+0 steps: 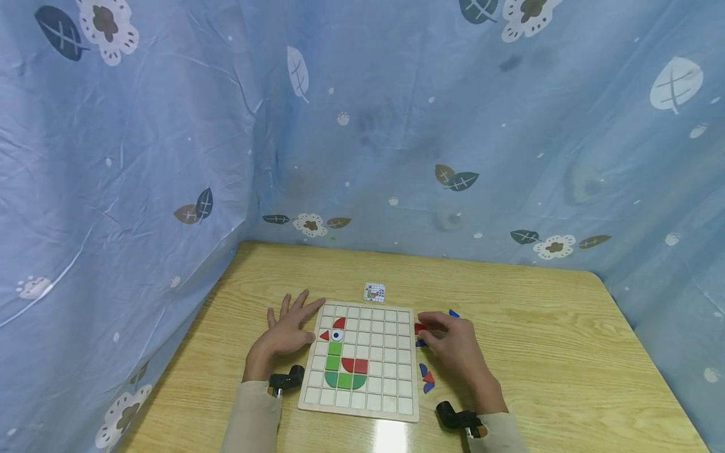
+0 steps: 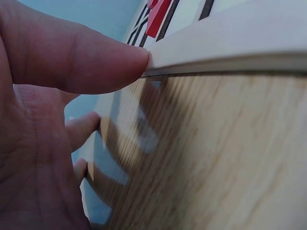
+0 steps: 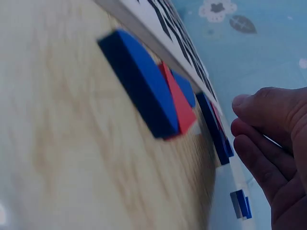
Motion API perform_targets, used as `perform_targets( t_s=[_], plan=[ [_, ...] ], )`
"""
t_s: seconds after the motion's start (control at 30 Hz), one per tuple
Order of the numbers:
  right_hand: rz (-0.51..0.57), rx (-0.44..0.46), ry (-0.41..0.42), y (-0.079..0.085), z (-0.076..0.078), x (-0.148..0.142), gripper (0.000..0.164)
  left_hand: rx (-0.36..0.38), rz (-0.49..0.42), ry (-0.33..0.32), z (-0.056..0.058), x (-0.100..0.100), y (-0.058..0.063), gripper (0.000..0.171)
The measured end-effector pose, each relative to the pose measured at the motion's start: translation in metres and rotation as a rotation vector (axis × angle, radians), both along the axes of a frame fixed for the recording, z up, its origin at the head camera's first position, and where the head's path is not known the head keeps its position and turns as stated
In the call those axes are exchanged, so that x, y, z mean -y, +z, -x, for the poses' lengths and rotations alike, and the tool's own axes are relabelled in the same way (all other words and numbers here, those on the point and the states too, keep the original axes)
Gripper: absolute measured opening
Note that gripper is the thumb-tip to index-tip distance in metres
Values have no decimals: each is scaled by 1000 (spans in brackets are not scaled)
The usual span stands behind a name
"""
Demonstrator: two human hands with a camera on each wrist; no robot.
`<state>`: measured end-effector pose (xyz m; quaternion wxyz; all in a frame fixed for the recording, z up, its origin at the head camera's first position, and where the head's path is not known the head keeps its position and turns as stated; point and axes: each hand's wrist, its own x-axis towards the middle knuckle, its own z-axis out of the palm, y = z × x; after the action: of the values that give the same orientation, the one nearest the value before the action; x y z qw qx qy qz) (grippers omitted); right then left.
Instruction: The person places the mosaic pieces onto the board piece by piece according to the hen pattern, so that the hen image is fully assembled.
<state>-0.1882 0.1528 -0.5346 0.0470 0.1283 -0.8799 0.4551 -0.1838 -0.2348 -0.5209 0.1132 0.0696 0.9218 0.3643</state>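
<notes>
A wooden grid board (image 1: 375, 412) lies on the table, with red, green and white pieces set as a bird-like figure. The white disc (image 1: 337, 335) has an eye on it. My left hand (image 1: 286, 333) lies beside the board's left edge with fingers spread; its thumb (image 2: 110, 64) touches the board's side. My right hand (image 1: 457, 343) hovers off the right edge, fingers bent and thumb just apart from them, right at a red piece (image 1: 420, 328) and a blue piece (image 1: 420, 343). Nothing shows between its fingertips in the right wrist view.
Nearer me, right of the board, lie a red triangle (image 1: 428, 377) and blue pieces (image 1: 423, 370). Another blue piece (image 1: 454, 313) sits beyond my right hand. A small pattern card (image 1: 374, 292) lies behind the board. A blue curtain (image 1: 362, 157) hangs around the wooden table (image 1: 538, 352).
</notes>
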Motion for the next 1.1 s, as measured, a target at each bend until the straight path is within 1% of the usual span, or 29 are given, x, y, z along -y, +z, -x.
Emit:
perform_targets(
  t_s=[0.17,0.37,0.63,1.0,1.1],
  plan=[
    [-46,-11,-6,-4,3,-5,34,1,-1,2,0,0,0,91],
    [-66,-15,6,-4,4,-7,34,1,-4,6,-1,-1,1,90],
    [-100,-88,13,-2,2,-10,33,0,0,7,1,-1,0,90],
    [-147,-100,15,2,10,-9,34,-4,0,10,0,-1,-1,91],
    [-151,-91,32,3,13,-7,35,-6,-1,10,0,0,-2,91]
  ],
)
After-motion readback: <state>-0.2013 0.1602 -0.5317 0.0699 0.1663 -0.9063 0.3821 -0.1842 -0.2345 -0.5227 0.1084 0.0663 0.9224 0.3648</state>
